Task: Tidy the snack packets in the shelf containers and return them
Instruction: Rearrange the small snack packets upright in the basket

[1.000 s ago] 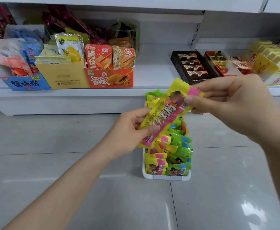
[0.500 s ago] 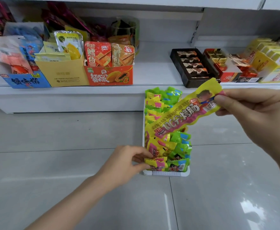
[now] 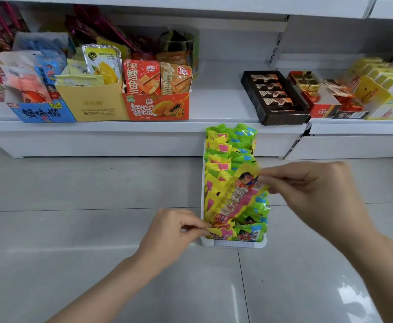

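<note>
A narrow white tray point(image 3: 235, 244) stands on the grey floor below the shelf, packed with several yellow-pink and green snack packets point(image 3: 230, 148). My right hand point(image 3: 312, 190) pinches the top end of a long yellow-pink packet point(image 3: 235, 201), which lies slanted over the left row of the tray. My left hand point(image 3: 174, 231) pinches the lower end of that packet or the front yellow packet at the tray's near left corner; I cannot tell which.
The white shelf point(image 3: 144, 125) behind holds a blue box point(image 3: 41, 111), a yellow box point(image 3: 93, 101), an orange papaya box point(image 3: 158, 106), a dark chocolate tray point(image 3: 277, 99) and yellow boxes point(image 3: 381, 94). A gap lies on the shelf between the orange box and the chocolate tray.
My right hand has brought the long packet down from in front of the shelf onto the tray. My left hand let go of it, dropped to the tray's front left corner and now pinches there.
</note>
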